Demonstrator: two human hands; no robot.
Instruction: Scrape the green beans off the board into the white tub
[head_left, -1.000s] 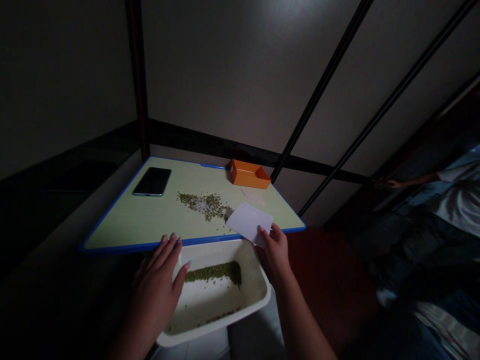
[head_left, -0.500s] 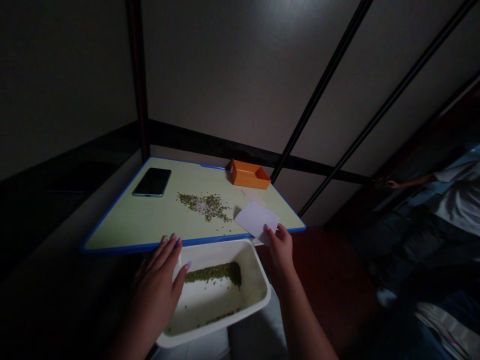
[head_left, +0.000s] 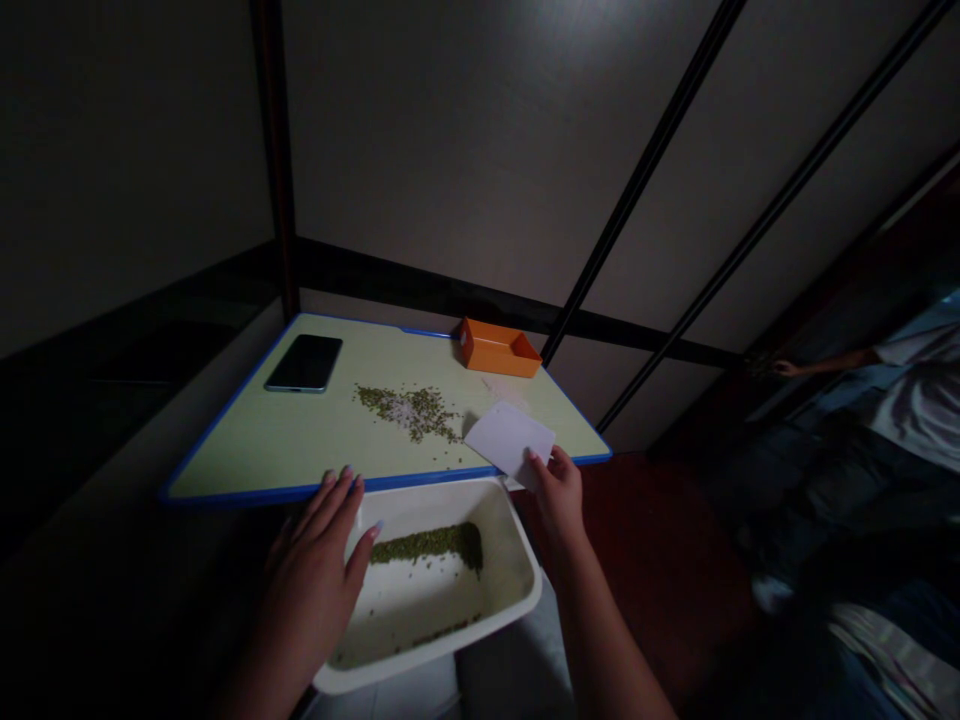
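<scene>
My right hand (head_left: 559, 490) pinches the near right corner of a thin white card (head_left: 511, 437), which slants over the table's front edge. Left of the card, small green grains mixed with white bits (head_left: 409, 408) lie scattered on the pale yellow tabletop (head_left: 262, 450). Below that edge stands a white plastic basin (head_left: 525, 570), with a band of green grains (head_left: 427, 545) along its far side and darker specks nearer me. My left hand (head_left: 319, 550) lies over the basin's left side, fingers stretched toward the table edge and thumb apart; it hides part of the rim.
A black-screened phone (head_left: 305, 362) lies at the table's back left. An orange open box (head_left: 499, 348) stands at the back right, with a faint whitish patch (head_left: 504, 388) before it. Panelled wall rises behind. At the far right is another person (head_left: 922, 400), one arm extended.
The white card and my right hand have shifted very slightly left, toward the grains. My left hand and the basin stay where they were.
</scene>
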